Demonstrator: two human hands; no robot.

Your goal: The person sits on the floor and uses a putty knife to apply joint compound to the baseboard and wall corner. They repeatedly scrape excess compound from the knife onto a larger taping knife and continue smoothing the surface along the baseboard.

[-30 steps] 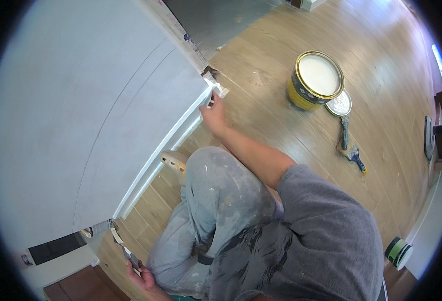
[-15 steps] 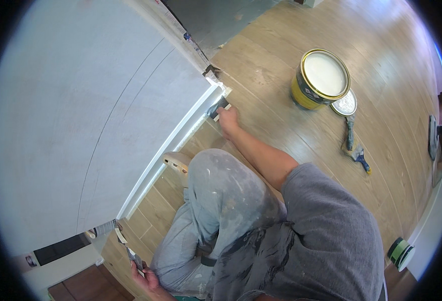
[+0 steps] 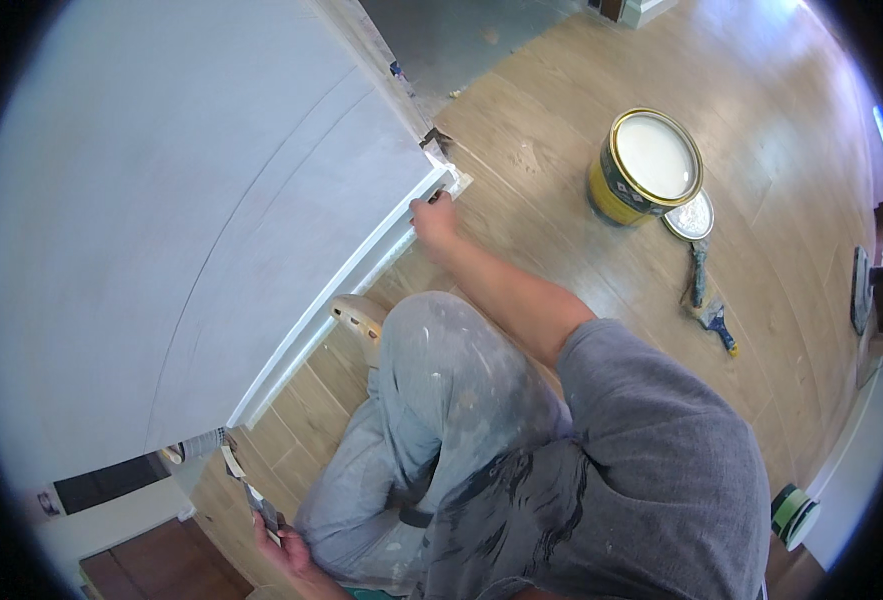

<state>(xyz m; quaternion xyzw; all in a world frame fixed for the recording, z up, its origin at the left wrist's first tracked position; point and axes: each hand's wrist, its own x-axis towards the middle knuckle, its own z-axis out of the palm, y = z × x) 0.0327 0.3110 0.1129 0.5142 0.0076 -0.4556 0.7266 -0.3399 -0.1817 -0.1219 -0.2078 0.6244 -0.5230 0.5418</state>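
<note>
Two tools in the head view: a putty knife (image 3: pixel 264 512) pinched in the left grip (image 3: pixel 289 552) low over the wood-plank floor (image 3: pixel 531 225), and a dark, mostly hidden tool (image 3: pixel 437 197) pinched in the right grip (image 3: pixel 433 222) at the far end of the white baseboard (image 3: pixel 319 315). Possible trouble: baseboard gouging from a tilted edge or heavy pressure, or spilling from the open paint can (image 3: pixel 621 192), if knocked.

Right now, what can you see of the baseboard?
The baseboard is a long white strip, painted-looking, along the foot of the pale wall, beside the wood-look floor. Its top edge is bright, its face shaded. It looks bowed, probably from the lens. The right hand is at its far end; what exactly touches it is hidden.
</note>
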